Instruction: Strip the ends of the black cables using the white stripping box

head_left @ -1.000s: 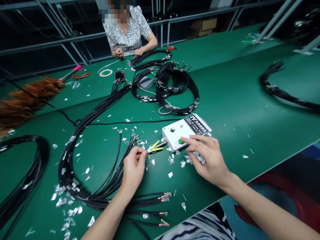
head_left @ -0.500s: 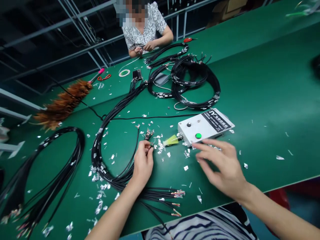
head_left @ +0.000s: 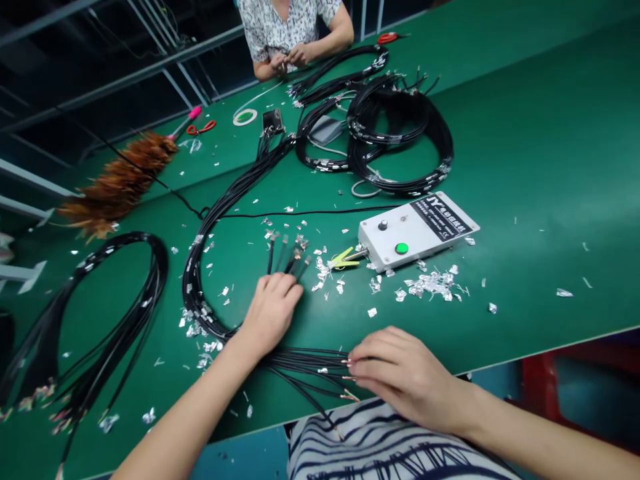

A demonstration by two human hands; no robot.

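My left hand point(head_left: 273, 308) is closed over a bunch of black cables point(head_left: 281, 257), whose stripped ends stick out past the fingers. Toward the table's near edge, my right hand point(head_left: 407, 373) has its fingertips together at the bare wire ends of another group of black cables point(head_left: 310, 360). Those cables fan out between the two hands, and the fingers partly hide their tips. Beyond the hands lies a white control box point(head_left: 385, 243) with a knob and a green button. From its metal shaft, yellow flaps point(head_left: 344, 260) stand apart in a V.
Foil scraps point(head_left: 433, 285) litter the green table point(head_left: 540, 200). Coiled cables point(head_left: 445, 143) lie behind the box, and another cable loop point(head_left: 160, 267) is at left. A feather duster point(head_left: 120, 180) and red-handled scissors point(head_left: 201, 128) lie farther back. A person point(head_left: 305, 33) sits opposite.
My right hand has moved from beside the box down to the cable ends near the front edge. My left hand's grip now shows from above. The yellow piece now appears as separate flaps.
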